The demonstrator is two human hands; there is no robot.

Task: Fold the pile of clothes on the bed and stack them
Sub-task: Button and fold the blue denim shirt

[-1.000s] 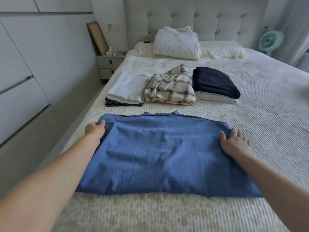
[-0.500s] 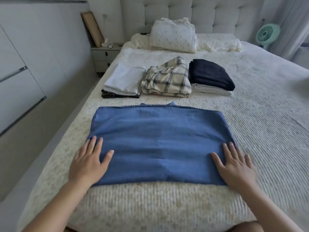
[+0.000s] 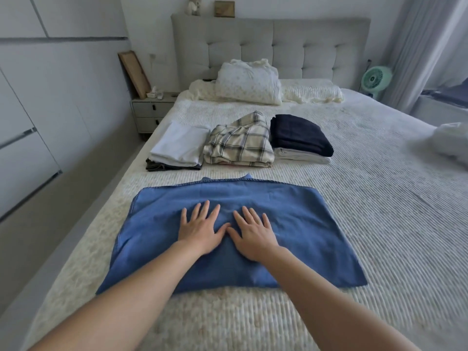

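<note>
Left hand (image 3: 200, 230) and right hand (image 3: 252, 234) lie flat, fingers spread, side by side on the middle of the folded blue denim garment (image 3: 316, 224) on the bed (image 3: 379, 198); three folded stacks behind: white (image 3: 181, 145), plaid (image 3: 240, 144), navy (image 3: 298, 134)

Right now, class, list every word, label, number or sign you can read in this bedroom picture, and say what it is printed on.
None can be read.
The blue garment under both hands shows no label or print.
The plaid stack and the dark stack show none either.
The small box on the nightstand is too small and blurred to read.
</note>
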